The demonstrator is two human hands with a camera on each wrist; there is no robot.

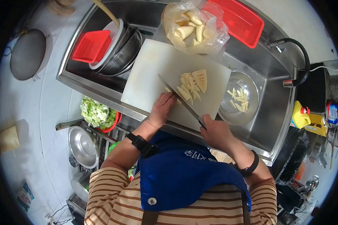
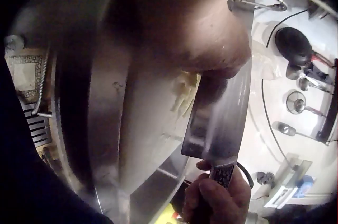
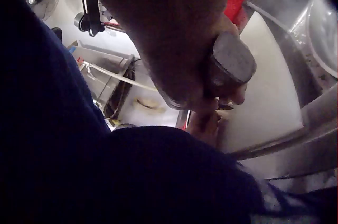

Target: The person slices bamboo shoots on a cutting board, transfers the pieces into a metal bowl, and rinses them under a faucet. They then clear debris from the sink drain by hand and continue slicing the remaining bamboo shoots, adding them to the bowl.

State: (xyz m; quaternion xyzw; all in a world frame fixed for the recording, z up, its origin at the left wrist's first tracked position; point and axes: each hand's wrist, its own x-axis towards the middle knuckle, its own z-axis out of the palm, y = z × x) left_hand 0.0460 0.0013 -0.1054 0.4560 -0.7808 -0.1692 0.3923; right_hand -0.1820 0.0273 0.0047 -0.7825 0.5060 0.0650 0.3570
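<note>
A white cutting board [image 1: 146, 67] lies across the sink. My left hand [image 1: 162, 107] rests at its near side with curled fingers, holding down a small piece of bamboo shoot [image 1: 168, 90] that is mostly hidden. Right beside those fingertips runs the blade of a kitchen knife [image 1: 184, 104]. My right hand [image 1: 217, 132] grips its handle, whose dark butt [image 3: 232, 60] shows in the right wrist view. The broad blade [image 2: 224, 123] stands close to the left hand in the left wrist view. Cut bamboo shoot slices [image 1: 191, 85] lie just beyond the knife.
A plastic bag [image 1: 218, 35] of bamboo shoot chunks sits behind the board, near a red basket [image 1: 244, 22]. Right of the board, a metal bowl [image 1: 253, 92] holds cut strips. Stacked bowls [image 1: 120, 56] fill the left basin. Chopped greens [image 1: 94, 112] stand at lower left.
</note>
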